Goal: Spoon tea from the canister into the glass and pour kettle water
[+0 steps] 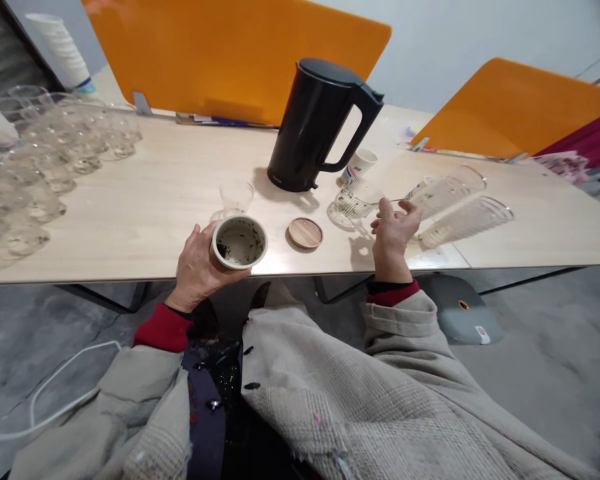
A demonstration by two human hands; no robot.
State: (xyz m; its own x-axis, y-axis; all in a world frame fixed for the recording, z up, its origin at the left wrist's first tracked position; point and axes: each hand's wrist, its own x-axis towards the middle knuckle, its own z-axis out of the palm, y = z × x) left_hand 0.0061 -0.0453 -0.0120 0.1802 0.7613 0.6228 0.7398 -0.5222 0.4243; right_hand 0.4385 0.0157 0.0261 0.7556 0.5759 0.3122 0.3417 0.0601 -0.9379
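My left hand (200, 267) is wrapped round a pale cup (240, 242), tilted so that its inside faces me. Dark bits like tea leaves cling to its wall and bottom. Behind it stands a small clear glass (237, 195). My right hand (397, 230) pinches a thin stick-like utensil (403, 200); its far end reaches to a ribbed glass (350, 203) and I cannot make out its tip. Dark leaf bits speckle that glass. Between my hands lies a round wooden lid or coaster (305, 233).
A black kettle (320, 127) stands behind the wooden disc, with a paper cup (363, 162) beside it. Stacked clear cups (467, 223) lie at the right. Many clear cups (55, 163) crowd the left end. Orange partitions (230, 60) line the table's back.
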